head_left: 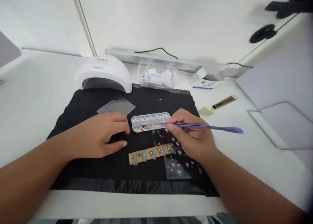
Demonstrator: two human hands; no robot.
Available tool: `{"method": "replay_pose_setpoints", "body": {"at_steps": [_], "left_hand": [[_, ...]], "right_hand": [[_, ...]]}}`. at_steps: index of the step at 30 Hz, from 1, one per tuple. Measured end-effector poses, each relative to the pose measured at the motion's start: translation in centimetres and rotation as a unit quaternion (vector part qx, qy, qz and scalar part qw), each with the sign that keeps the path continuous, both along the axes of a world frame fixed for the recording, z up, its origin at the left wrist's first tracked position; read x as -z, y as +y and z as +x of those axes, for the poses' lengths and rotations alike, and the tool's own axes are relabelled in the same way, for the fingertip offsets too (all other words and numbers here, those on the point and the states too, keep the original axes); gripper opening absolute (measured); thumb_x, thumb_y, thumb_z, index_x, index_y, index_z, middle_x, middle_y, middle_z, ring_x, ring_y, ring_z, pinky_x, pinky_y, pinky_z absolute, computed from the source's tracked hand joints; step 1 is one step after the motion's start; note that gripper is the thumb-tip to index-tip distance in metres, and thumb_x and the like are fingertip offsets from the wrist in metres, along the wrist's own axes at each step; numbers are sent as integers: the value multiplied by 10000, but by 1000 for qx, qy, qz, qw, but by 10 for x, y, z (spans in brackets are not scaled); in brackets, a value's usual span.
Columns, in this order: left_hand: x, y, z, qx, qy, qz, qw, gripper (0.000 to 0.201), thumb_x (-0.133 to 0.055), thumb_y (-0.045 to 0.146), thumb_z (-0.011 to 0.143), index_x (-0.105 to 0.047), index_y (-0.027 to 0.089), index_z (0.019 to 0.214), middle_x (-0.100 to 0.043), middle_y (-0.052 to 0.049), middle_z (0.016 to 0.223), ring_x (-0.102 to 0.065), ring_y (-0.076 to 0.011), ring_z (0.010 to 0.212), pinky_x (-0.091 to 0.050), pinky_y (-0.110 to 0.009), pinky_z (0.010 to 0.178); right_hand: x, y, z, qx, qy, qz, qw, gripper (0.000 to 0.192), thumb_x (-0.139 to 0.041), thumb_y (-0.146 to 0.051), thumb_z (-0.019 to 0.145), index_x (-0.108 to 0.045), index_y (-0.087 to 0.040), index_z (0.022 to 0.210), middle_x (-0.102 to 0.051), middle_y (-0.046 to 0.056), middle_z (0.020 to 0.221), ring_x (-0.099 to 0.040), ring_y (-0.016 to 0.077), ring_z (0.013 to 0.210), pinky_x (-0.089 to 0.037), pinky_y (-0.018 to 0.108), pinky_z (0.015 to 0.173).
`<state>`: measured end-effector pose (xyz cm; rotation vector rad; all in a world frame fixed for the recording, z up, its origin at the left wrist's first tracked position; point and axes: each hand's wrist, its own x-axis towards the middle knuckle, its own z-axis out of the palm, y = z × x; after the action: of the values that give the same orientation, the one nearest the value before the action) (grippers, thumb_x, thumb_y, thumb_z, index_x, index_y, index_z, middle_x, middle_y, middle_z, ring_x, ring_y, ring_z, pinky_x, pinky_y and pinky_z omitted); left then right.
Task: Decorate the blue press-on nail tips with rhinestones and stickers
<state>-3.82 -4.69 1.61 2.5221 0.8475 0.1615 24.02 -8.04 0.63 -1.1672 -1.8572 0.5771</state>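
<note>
- The slim purple pick-up pen (207, 127) lies almost level, its tip over the clear plastic compartmented rhinestone box (151, 121) on the black mat (102, 168).
- The right hand (193, 136) pinches the pen near its tip, fingers closed round the shaft (thumb underneath).
- The left hand (102, 134) rests palm down on the mat, just left of the box, fingers loosely curled and holding nothing.
- A tan strip carrying pale blue nail tips (153, 153) lies just below the box, between both hands.
- A clear sticker sheet with small cartoon figures (177, 165) lies partly under the right hand.
- A white domed nail lamp (104, 72) stands at the mat's far left corner.
</note>
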Motion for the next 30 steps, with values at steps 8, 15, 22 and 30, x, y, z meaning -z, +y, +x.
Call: {"method": "replay_pose_setpoints", "body": {"at_steps": [8,15,22,30], "left_hand": [[-6,3,-5,-21,-33,45,998,199,-461,296,957,-617,175,931,-618,-57,916,-581,-167,805,-477,-298,741],[-16,3,-6,-84,-35,60,994,204,-441,319,959,-592,196,900,-615,-49,897,-616,-163,771,-501,-250,618],[-18,-2,-3,-105,-44,71,991,213,-407,297,966,-586,206,896,-629,-55,897,-625,-179,767,-523,-260,600],[10,13,-9,-148,-25,46,988,220,-453,361,963,-620,218,946,-629,-36,961,-629,-169,838,-536,-249,690]], "right_hand": [[-14,17,35,-30,-226,222,948,90,-566,-169,916,-630,-220,953,-706,36,860,-599,192,786,-484,357,741],[-29,17,55,-12,-421,260,869,255,-475,-50,893,-670,-144,1027,-681,105,866,-515,255,842,-371,386,730],[-12,25,68,-43,-505,249,825,206,-587,-52,818,-680,-152,973,-646,78,820,-487,231,805,-330,376,739],[12,34,73,-97,-452,259,848,216,-615,-89,815,-679,-178,1001,-642,56,790,-482,217,805,-327,370,749]]}}
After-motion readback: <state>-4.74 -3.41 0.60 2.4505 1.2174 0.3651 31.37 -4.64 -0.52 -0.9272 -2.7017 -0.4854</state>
